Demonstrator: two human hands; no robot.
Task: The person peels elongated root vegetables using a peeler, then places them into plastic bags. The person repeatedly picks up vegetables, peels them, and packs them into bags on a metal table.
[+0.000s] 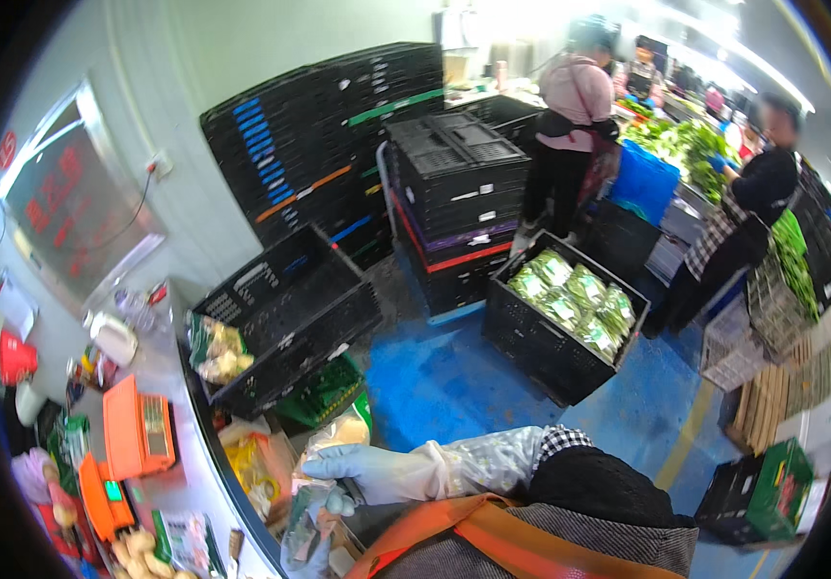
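Note:
My right hand [357, 470], in a pale blue glove, reaches left at the bottom middle. It grips a clear plastic bag [349, 428] with a green edge and tan produce inside, partly hidden behind the glove. Just below, near the table edge, is my gloved left hand [305, 539]; blur and the lower picture edge hide its grip. On the steel table [202, 470] to the left lie potato-like tubers [142, 556], a flat printed bag [187, 539] and a knife with a wooden handle [235, 543]. An orange weighing scale [137, 434] with a lit display stands behind them.
A black crate [300, 304] beyond the table holds a filled bag [220, 351]. Another black crate [560, 326] of bagged greens stands on the blue floor [423, 383], beside stacked crates [459, 195]. Co-workers [571, 108] stand by heaped greens [690, 148]. A green-and-black crate [763, 492] is at right.

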